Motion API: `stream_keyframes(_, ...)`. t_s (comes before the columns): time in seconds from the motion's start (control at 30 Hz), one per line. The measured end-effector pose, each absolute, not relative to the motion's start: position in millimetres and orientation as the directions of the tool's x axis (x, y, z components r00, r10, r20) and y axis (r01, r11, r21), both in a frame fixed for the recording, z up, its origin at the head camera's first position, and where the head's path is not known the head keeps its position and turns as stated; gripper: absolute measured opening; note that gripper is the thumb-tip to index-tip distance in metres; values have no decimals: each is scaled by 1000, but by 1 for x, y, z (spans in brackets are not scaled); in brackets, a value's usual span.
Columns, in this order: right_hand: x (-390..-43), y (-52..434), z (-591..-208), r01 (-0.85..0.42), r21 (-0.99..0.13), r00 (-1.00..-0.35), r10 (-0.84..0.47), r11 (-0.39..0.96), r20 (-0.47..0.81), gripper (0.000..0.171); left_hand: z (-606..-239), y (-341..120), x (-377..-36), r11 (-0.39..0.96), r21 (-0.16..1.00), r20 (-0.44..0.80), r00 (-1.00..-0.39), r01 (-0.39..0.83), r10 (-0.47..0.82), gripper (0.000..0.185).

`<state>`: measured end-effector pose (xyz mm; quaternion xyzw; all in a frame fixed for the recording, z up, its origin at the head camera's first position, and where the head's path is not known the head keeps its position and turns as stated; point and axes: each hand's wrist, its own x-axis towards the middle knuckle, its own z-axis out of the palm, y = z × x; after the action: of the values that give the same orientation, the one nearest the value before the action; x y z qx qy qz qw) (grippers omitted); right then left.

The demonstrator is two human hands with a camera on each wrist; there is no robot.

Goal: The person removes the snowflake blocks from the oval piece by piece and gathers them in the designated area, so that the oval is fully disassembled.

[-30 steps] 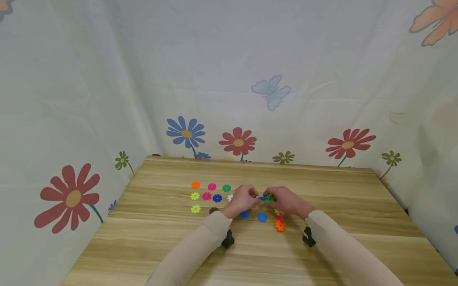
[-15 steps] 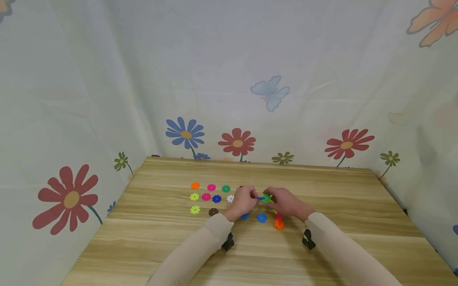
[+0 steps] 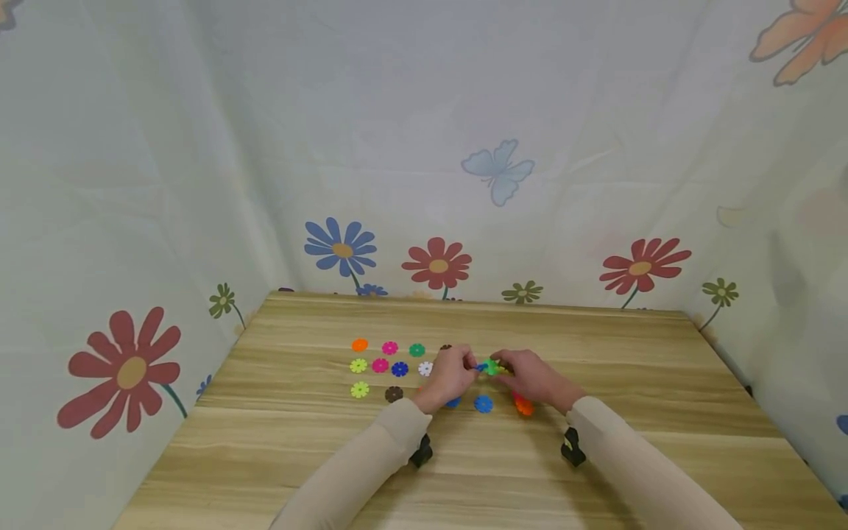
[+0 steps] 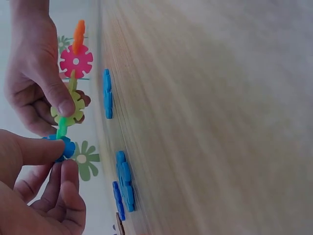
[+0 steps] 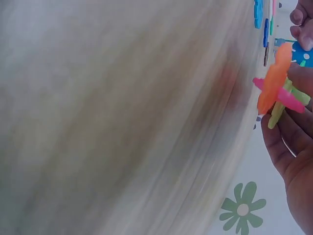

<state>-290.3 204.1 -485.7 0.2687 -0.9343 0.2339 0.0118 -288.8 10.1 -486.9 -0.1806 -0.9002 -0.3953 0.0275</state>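
My left hand (image 3: 452,375) pinches a blue snowflake-shaped building disc (image 4: 68,148) between thumb and fingers. Facing it, my right hand (image 3: 534,377) grips a yellow-green disc (image 4: 77,104) that belongs to a chain of slotted discs. In the left wrist view, a bright green disc (image 4: 61,129) stands edge-on between the two hands, meeting the blue one; how deep their slots go is hidden. Beyond the right fingers the chain carries on with another yellow-green disc (image 4: 73,82), a pink disc (image 4: 83,61) and an orange disc (image 4: 78,36). Both hands hold the pieces above the tabletop.
Loose discs lie flat in rough rows left of the hands on the wooden table (image 3: 298,456), among them orange (image 3: 359,344), brown (image 3: 394,394) and white (image 3: 425,369) ones. A single blue disc (image 3: 483,403) lies just in front of the hands. Patterned cloth (image 3: 563,184) hangs behind.
The chain has turned in my right hand: its orange end has swung up and slightly right, and the green disc faces the head camera more. Both hands stay nearly in place.
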Motion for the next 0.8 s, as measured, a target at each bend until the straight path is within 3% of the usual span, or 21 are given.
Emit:
stream_keyframes(0.33,-286,200,-483,-498,-463,-860,-488,733,151,32,-487,13,-287,559,723,239,-906,407,350,12)
stream_keyframes(0.8,-283,195,-478,-465,-493,-878,-453,735,154,30,-478,15,-285,627,654,281,-906,423,317,16)
